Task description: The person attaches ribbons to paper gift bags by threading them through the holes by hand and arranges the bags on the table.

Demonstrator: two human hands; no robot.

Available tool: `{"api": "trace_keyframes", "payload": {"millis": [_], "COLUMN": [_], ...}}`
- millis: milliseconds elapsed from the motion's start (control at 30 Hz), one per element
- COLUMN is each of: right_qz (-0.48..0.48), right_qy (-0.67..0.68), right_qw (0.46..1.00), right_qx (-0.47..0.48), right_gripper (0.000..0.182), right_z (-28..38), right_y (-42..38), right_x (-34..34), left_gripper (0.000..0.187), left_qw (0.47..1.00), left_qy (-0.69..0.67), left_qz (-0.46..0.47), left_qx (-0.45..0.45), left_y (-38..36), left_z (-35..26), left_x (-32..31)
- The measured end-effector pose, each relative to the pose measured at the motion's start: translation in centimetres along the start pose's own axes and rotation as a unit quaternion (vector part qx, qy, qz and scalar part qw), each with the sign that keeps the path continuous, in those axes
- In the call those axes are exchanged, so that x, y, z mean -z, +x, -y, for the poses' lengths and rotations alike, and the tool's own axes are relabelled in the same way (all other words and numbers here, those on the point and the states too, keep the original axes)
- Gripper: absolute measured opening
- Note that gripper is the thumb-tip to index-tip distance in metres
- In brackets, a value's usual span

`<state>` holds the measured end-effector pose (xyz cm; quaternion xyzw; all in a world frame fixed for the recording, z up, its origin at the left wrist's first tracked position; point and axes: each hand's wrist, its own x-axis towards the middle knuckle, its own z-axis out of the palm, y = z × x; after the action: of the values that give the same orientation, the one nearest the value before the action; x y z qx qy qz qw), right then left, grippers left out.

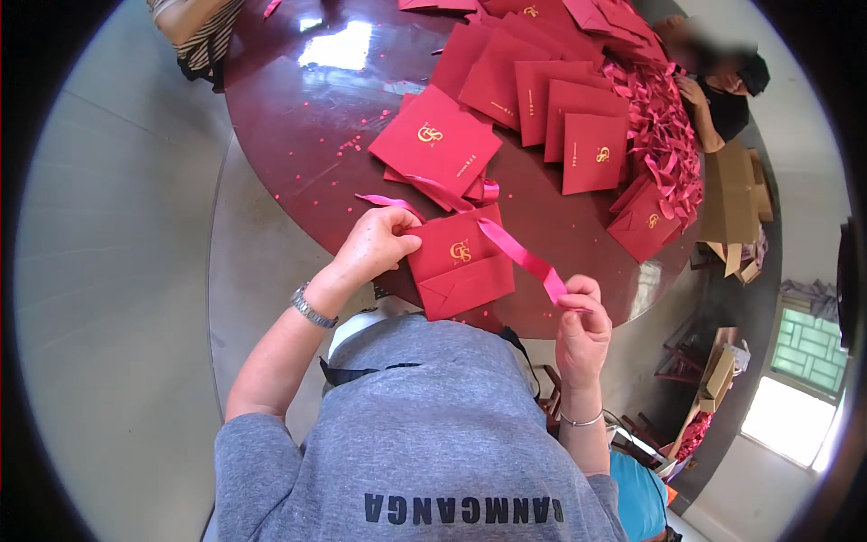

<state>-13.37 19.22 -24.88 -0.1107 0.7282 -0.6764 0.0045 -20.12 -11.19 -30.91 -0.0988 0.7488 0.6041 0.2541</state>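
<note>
A small red paper bag (465, 280) with a gold emblem lies at the near edge of the round table. My left hand (375, 242) pinches its upper left edge. A pink ribbon (524, 255) runs from the bag's top out to the right, and my right hand (582, 330) grips its far end between thumb and fingers. Another ribbon end sticks out at the left, above my left hand. Just beyond the held bag, a stack of flat red bags (435, 135) rests on the table.
Overlapping red bags (546, 104) cover the far part of the dark red table (307, 154). A heap of pink ribbons (664, 154) lies at the right. People sit at upper left (194, 27) and upper right (722, 99). Cardboard boxes (730, 203) stand beyond the right edge.
</note>
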Motion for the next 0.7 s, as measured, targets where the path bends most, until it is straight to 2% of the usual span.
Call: {"api": "trace_keyframes", "payload": {"millis": [67,100,167,233,300,367,400,433,500,633,700], "right_qz": [-0.021,-0.018,0.068,0.064,0.084,0.093,0.103,0.106,0.100,0.098,0.092], "right_qy": [-0.116,-0.115,-0.024,-0.013,-0.075,-0.103,-0.160,-0.172,-0.275,-0.329,-0.349], "right_qw": [0.992,0.993,0.997,0.992,0.982,0.969,0.968,0.963,0.951,0.936,0.932], "right_qx": [0.035,0.034,-0.001,-0.106,-0.154,-0.203,-0.161,-0.180,-0.097,-0.080,-0.035], "right_gripper": [0.016,0.016,0.014,0.016,0.018,0.017,0.012,0.011,0.012,0.012,0.012], "right_z": [1.5,1.6,1.9,2.0,0.4,-2.2,-4.1,-4.4,-5.3,-5.7,-6.1], "right_y": [1.6,2.2,3.0,3.8,5.0,5.7,5.8,5.9,6.0,6.3,6.5], "right_x": [-2.1,-2.7,-3.8,-6.3,-8.5,-9.8,-10.0,-10.4,-11.1,-11.7,-11.9], "left_gripper": [0.018,0.018,0.017,0.017,0.023,0.025,0.025,0.024,0.021,0.016,0.016], "left_qw": [1.000,1.000,1.000,0.999,0.998,0.998,0.999,0.999,1.000,0.999,0.998], "left_qy": [0.011,0.023,0.021,0.021,0.042,0.045,0.037,0.028,-0.001,-0.040,-0.041], "left_qz": [-0.001,0.003,0.011,0.019,0.015,0.009,0.011,0.012,0.013,0.006,0.000], "left_qx": [-0.002,-0.004,-0.008,-0.014,-0.046,-0.034,-0.022,-0.010,0.011,0.035,0.044], "left_y": [-0.2,-0.2,-0.1,0.1,0.3,0.1,-0.1,-0.2,0.1,0.5,0.8], "left_z": [-0.5,-0.6,-0.4,-0.2,0.0,-0.4,-0.9,-1.1,-0.6,0.1,0.3], "left_x": [0.2,0.2,0.2,0.0,-0.5,-0.6,-0.5,-0.5,-0.9,-1.2,-1.4]}}
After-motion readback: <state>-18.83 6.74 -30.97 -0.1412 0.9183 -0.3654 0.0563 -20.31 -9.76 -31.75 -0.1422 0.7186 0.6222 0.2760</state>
